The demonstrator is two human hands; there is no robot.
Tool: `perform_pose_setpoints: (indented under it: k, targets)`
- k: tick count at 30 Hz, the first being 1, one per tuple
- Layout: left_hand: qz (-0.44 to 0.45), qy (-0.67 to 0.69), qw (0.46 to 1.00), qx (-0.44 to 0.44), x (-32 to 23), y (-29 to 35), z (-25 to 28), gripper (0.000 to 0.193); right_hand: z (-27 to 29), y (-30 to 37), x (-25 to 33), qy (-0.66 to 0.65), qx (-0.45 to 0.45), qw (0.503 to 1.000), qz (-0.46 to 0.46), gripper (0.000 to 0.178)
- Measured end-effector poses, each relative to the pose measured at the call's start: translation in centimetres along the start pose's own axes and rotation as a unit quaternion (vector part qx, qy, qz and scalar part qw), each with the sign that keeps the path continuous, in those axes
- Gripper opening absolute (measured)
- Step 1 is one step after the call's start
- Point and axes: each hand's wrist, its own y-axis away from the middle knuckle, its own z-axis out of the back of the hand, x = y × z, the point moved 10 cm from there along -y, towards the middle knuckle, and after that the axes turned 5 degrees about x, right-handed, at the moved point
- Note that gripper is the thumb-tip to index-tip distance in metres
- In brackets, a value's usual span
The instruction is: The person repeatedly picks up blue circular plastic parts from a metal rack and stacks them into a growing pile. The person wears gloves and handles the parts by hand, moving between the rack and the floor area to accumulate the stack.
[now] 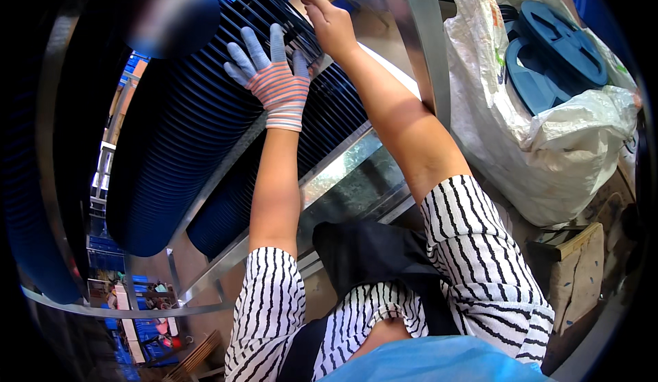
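Observation:
My left hand (269,73), in a grey-blue glove with orange-striped cuff, lies with fingers spread on a long row of dark blue discs (178,135). The discs look like plastic reels, packed side by side on a metal rack. My right hand (330,27) is bare and sits at the upper end of this row, beside the outermost rims. Its fingers are bent and close together; the thumb and whatever they may hold are hidden. Below the left wrist a second row of dark discs (336,104) runs parallel to the first.
To the right stands a white woven sack (493,128) holding blue reels (555,53). A metal frame post (421,46) rises between my right arm and the sack. A worn box (579,272) is at the lower right. Blue bins and small items (140,313) lie beyond the rack, lower left.

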Motion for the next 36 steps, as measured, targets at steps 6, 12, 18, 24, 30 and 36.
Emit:
perform_pose_setpoints:
  k: [6,12,18,24,30,36]
  targets:
    - [0.012,0.020,1.000,0.016,-1.3,-0.2,0.9,0.061,1.5,0.1,0.3,0.182,0.021,0.983,-0.016,0.033]
    - [-0.013,0.005,1.000,-0.024,-1.7,1.3,1.8,0.051,1.6,3.3,7.3,0.124,0.035,0.989,-0.075,0.039]
    - [-0.013,0.046,0.995,0.086,-2.6,3.0,3.5,0.055,8.5,15.3,20.6,0.022,0.350,0.933,-0.082,0.050]
    - [-0.121,0.166,0.941,0.267,-9.8,6.9,10.7,0.067,28.7,26.0,28.1,0.222,0.184,0.874,-0.392,0.026]
    - [-0.352,0.342,0.725,0.483,-25.8,19.6,24.2,0.072,45.2,40.5,42.2,0.298,-0.258,0.715,-0.577,0.029]
    - [-0.522,0.378,0.230,0.729,-33.6,42.9,22.4,0.067,55.3,50.4,57.1,0.390,-0.488,0.607,-0.491,0.026]
